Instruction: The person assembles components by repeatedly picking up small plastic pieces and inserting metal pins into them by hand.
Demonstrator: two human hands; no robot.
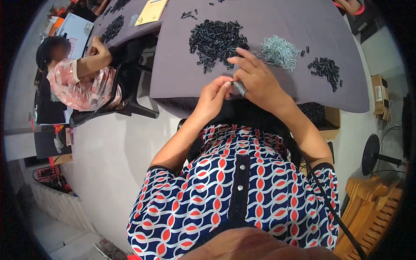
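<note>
My left hand [215,93] and my right hand [255,78] meet at the near edge of a table under a grey cloth [182,73]. Between their fingertips sits a small dark cylindrical part [239,88]; the right hand pinches it and the left thumb and fingers press on its end. Just beyond the hands lies a big heap of small black parts [215,41]. A pile of small silvery parts [279,52] is to the right of it, and a smaller cluster of black parts [326,69] lies farther right.
Another person in a pink patterned top [80,86] sits at the left at a second grey table holding black parts [113,28] and a yellow card [151,11]. A fan base [372,154], wooden items [372,208] and a cardboard box [379,93] stand at the right.
</note>
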